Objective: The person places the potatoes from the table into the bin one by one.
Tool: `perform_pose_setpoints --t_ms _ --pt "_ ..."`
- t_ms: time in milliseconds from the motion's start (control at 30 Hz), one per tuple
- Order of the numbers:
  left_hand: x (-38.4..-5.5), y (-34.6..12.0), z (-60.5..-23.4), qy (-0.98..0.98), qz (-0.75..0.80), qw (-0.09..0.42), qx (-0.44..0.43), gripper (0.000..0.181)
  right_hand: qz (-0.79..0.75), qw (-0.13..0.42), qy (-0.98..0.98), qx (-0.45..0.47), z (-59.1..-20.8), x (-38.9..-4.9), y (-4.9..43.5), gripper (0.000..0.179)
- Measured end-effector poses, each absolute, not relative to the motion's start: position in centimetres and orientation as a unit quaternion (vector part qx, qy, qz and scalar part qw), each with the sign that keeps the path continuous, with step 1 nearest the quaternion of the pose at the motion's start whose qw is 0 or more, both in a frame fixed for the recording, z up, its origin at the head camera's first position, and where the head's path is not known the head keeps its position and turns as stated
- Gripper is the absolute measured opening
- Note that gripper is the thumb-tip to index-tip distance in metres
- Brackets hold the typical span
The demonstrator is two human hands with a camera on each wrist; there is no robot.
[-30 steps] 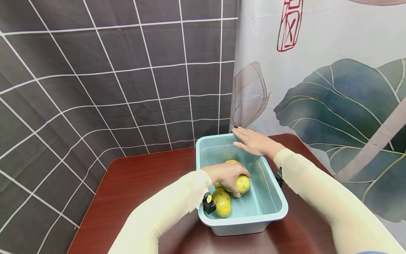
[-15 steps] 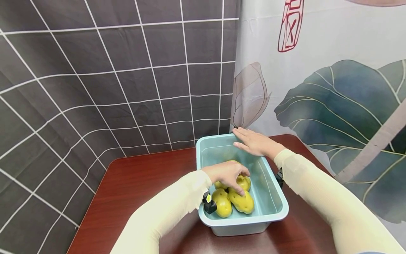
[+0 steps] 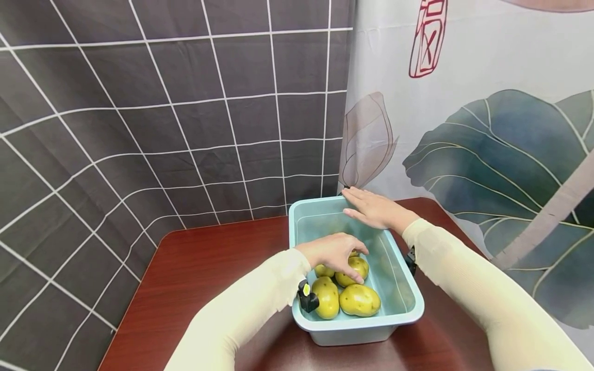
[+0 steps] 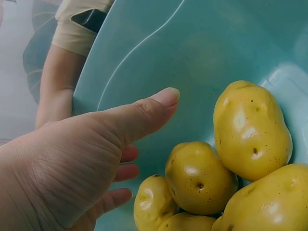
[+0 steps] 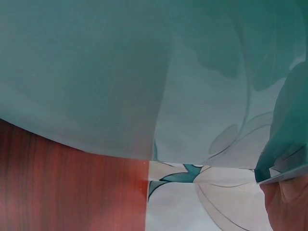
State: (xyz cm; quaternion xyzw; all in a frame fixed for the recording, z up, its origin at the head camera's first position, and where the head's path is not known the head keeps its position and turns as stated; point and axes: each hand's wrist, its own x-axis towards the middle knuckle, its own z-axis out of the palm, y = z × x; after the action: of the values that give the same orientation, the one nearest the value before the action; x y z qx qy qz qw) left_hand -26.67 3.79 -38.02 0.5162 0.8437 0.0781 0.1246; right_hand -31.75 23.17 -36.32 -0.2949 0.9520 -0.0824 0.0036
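Observation:
Several yellow potatoes lie in a light-blue plastic basin point(image 3: 357, 325). My left hand point(image 3: 335, 253) hovers inside the basin over the potatoes, its thumb spread from the fingers and nothing held. Below its thumb sits one potato point(image 3: 355, 270); a rounder-ended potato point(image 3: 360, 300) lies at the near side, beside another potato point(image 3: 327, 298) next to the wrist camera. The left wrist view shows the thumb apart from the nearest potato point(image 4: 197, 178). My right hand point(image 3: 375, 208) rests with straight fingers on the basin's far right corner. Potatoes farther back are partly hidden by my left hand.
The basin stands on a reddish-brown wooden table point(image 3: 223, 263). Behind it hang a dark grid-patterned cloth point(image 3: 204, 123) and a white cloth with a printed leaf point(image 3: 492, 149). The basin's right inner wall rises beside my left hand.
My left hand has let go of a potato, which now lies lower at the basin's near side, beside another. The thumb has spread away from it. My right hand stays on the rim.

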Motion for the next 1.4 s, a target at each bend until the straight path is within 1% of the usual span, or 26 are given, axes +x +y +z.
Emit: perform_pose_setpoints --t_ms 333,667,767,900,1167,1400 --pt "-26.3 3.6 -37.8 0.846 0.088 0.123 0.511 0.07 -0.083 0.009 0.952 -0.295 -35.9 -31.2 22.8 0.073" --pt "-26.4 3.2 -36.9 0.845 0.113 0.116 0.509 0.067 -0.072 0.005 0.951 -0.3 -34.9 -31.5 22.5 0.075" --pt "-26.4 3.1 -36.8 0.845 0.12 0.119 0.507 0.067 -0.07 0.006 0.951 -0.302 -34.9 -31.6 22.4 0.075" --pt "-26.2 2.9 -36.6 0.842 0.136 0.136 0.505 0.068 -0.068 0.011 0.95 -0.304 -35.2 -31.5 22.3 0.075" --pt "-25.6 2.3 -35.0 0.836 0.146 0.136 0.511 0.066 -0.07 0.014 0.951 -0.302 -35.5 -31.6 22.0 0.072" --pt "-25.0 1.0 -32.9 0.836 0.146 0.134 0.512 0.065 -0.071 0.031 0.957 -0.28 -35.7 -31.9 22.7 0.075"
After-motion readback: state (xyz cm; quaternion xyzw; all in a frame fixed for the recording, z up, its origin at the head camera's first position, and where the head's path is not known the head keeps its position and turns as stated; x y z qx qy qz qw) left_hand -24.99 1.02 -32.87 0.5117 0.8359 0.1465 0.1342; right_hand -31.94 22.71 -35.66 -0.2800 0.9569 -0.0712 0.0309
